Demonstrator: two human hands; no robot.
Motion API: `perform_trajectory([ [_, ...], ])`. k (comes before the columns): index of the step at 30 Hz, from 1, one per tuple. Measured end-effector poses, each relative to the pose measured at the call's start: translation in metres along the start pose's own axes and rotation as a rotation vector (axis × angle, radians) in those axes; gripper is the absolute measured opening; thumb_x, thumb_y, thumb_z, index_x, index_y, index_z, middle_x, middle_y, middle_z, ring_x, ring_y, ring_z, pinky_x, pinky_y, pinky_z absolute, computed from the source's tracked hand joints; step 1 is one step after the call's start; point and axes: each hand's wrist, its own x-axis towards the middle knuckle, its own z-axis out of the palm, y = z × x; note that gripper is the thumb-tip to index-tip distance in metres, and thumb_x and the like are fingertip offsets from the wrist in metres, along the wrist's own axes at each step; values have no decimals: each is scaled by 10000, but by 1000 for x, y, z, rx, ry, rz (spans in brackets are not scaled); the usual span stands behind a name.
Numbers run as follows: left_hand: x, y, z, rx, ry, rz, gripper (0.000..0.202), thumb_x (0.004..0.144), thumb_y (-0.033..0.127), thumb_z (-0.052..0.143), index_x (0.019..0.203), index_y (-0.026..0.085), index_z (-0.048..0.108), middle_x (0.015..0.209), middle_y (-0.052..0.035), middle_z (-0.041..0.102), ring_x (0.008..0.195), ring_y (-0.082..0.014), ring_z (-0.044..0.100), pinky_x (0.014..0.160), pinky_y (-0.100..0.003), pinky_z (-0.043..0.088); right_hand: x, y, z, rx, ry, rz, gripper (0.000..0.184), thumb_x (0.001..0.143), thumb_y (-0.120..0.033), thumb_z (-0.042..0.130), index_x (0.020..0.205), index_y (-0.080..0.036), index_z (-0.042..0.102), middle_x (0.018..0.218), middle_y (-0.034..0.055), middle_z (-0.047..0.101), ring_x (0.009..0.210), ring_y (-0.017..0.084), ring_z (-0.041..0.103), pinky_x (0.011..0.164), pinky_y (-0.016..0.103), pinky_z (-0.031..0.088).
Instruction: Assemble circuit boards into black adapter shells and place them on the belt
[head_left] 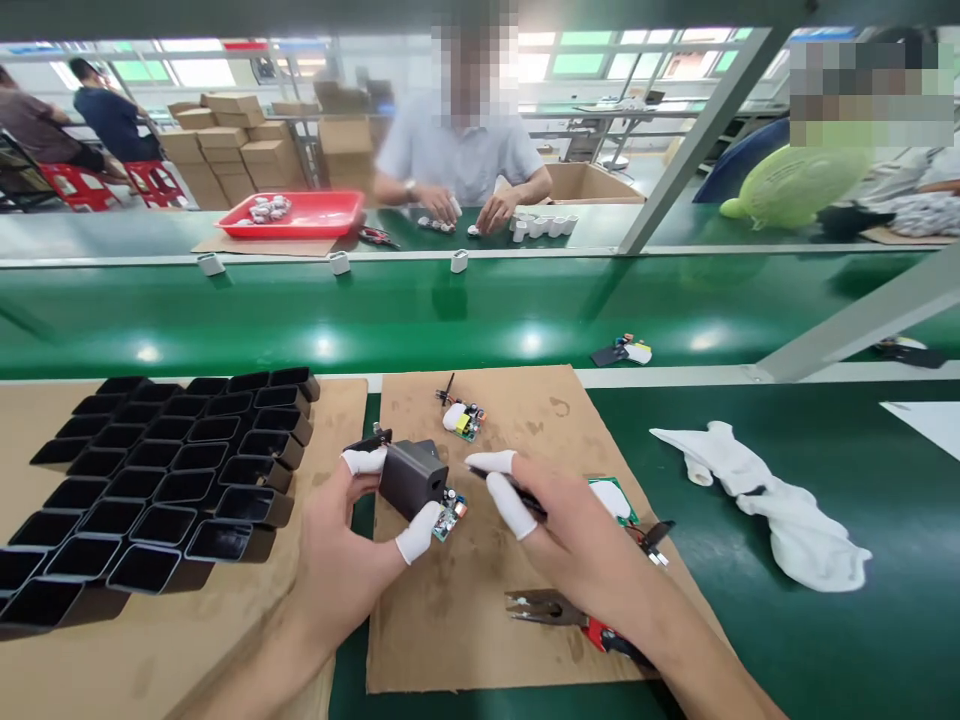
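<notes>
My left hand, with white covers on its fingertips, grips a black plastic housing over the cardboard. A small circuit board shows by my left thumb at the housing's lower right, and a dark flat piece stands out by the index finger. My right hand, also in fingertip covers, is closed around a slim dark tool that looks like tweezers. Its tip points toward the housing, a little apart from it. Pliers with red-and-black handles lie below my right hand.
Rows of black housings stand at left. Circuit boards lie on the cardboard, and a white cloth lies at right. Beyond, a green conveyor belt carries small white parts. A co-worker sits opposite.
</notes>
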Motion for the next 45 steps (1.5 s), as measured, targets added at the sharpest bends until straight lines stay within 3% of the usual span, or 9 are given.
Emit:
perform_trajectory([
  [6, 9, -2, -4, -545, -150, -335, 477, 759, 335, 1000, 1077, 208, 668, 1109, -95, 842, 958, -290, 876, 863, -416, 745, 7, 15, -13, -484, 86, 69, 306, 1137, -325, 519, 1130, -228, 809, 957, 82, 837, 862, 309, 758, 707, 377, 471],
  [12, 12, 0, -8, -658, -264, -371, 463, 801, 413, 979, 1071, 195, 672, 1120, -118, 836, 968, -321, 881, 881, -478, 752, 5, 13, -6, -308, 231, -42, 294, 1154, -371, 543, 1205, -240, 801, 983, 64, 808, 913, 283, 738, 782, 394, 519],
  [16, 2, 1, -3, -343, -145, -163, 438, 805, 329, 949, 1125, 220, 670, 1079, -70, 819, 926, -264, 854, 851, -401, 730, 1, 2, 4, 29, 259, -79, 228, 1117, -354, 611, 1229, -272, 791, 1040, 27, 838, 943, 233, 787, 853, 375, 600],
  [20, -10, 1, 2, 284, 109, 325, 417, 865, 298, 892, 1223, 221, 693, 1056, -71, 776, 916, -257, 790, 821, -381, 683, -4, -10, 29, 345, 186, -40, 383, 1006, -368, 764, 1380, -286, 739, 1145, 29, 839, 1014, 217, 814, 934, 362, 667],
  [25, -20, 2, 7, 371, 106, 582, 489, 975, 117, 754, 1438, 196, 616, 1223, -124, 708, 1063, -240, 752, 862, -322, 659, -3, -17, 56, 565, 145, 41, 611, 840, -287, 953, 1405, -310, 724, 1272, 24, 825, 1104, 228, 804, 1000, 368, 671],
  [29, -24, 3, 6, 213, 54, 478, 621, 923, 155, 836, 1484, 237, 581, 1208, -86, 696, 1037, -232, 734, 901, -346, 655, -1, -9, 49, 615, 171, -47, 472, 833, -222, 951, 1261, -289, 766, 1142, 3, 834, 1047, 226, 797, 989, 364, 657],
  [37, -12, 8, -6, -324, -299, 79, 576, 888, 298, 981, 1383, 300, 688, 1263, -64, 816, 1145, -258, 824, 1012, -362, 688, 1, -1, 29, 606, 69, -272, 677, 820, -346, 1046, 1430, -340, 754, 1438, 52, 762, 1327, 307, 721, 1165, 453, 595],
  [41, -22, 25, -11, -261, -119, 9, 499, 848, 279, 1000, 1252, 257, 707, 1159, -43, 847, 1058, -239, 837, 982, -338, 689, -17, -23, 34, 420, 345, -307, 479, 960, -273, 925, 1404, -356, 766, 1314, 42, 809, 1240, 255, 781, 1100, 378, 654],
  [45, -53, 33, -13, -3, 109, 40, 506, 812, 272, 987, 1236, 241, 713, 1119, -53, 846, 1019, -261, 831, 909, -356, 690, -50, -39, 58, 229, 422, -330, 614, 1037, -248, 823, 1621, -320, 649, 1455, 112, 786, 1343, 296, 785, 1140, 387, 669],
])
